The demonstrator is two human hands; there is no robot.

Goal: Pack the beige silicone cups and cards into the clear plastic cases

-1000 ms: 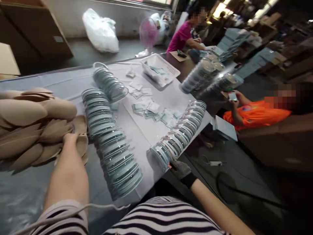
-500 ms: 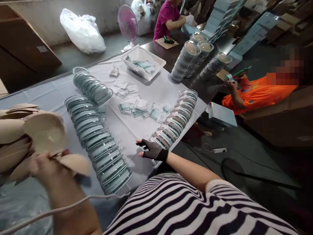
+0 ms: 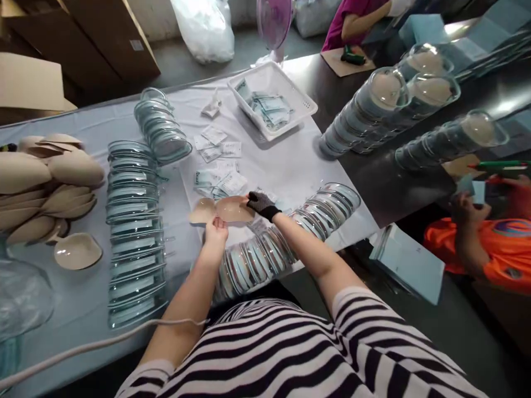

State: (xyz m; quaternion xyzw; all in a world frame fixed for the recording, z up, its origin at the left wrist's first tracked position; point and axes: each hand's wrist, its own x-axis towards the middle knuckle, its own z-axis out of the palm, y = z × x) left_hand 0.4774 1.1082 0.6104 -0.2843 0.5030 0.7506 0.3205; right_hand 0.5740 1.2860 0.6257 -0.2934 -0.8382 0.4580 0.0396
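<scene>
Hands meet over the near-middle of the surface (image 3: 290,166), both on a pair of joined beige cups (image 3: 224,210). Left hand (image 3: 215,229), bare, pinches the pair at its near edge, about where the 2 cups join; fingers clamped on it. Right hand (image 3: 260,203), in a black mesh fingerless glove, grips the right cup's far-right rim; fingers closed on it too. Cups held just above the white cloth, hollow sides up.

Right under the forearms, along the near edge: a row of clear plastic shells (image 3: 286,237) lying on its side, running toward the right edge. A 2nd, longer row of shells (image 3: 135,221) sits to the left, w/ a shorter stack (image 3: 161,127) beyond it toward the far edge. Small printed packets (image 3: 218,166) are scattered just beyond the held cups. White basket (image 3: 271,99) w/ more packets near the far edge. At the left edge, a heap of beige cups (image 3: 45,177), one single cup (image 3: 78,251) apart from it, hollow up.

On the dark counter at right: stacks of shells w/ cups inside (image 3: 373,110). A person in orange (image 3: 489,243) sits at the right; another in magenta (image 3: 352,22) at the far end.
</scene>
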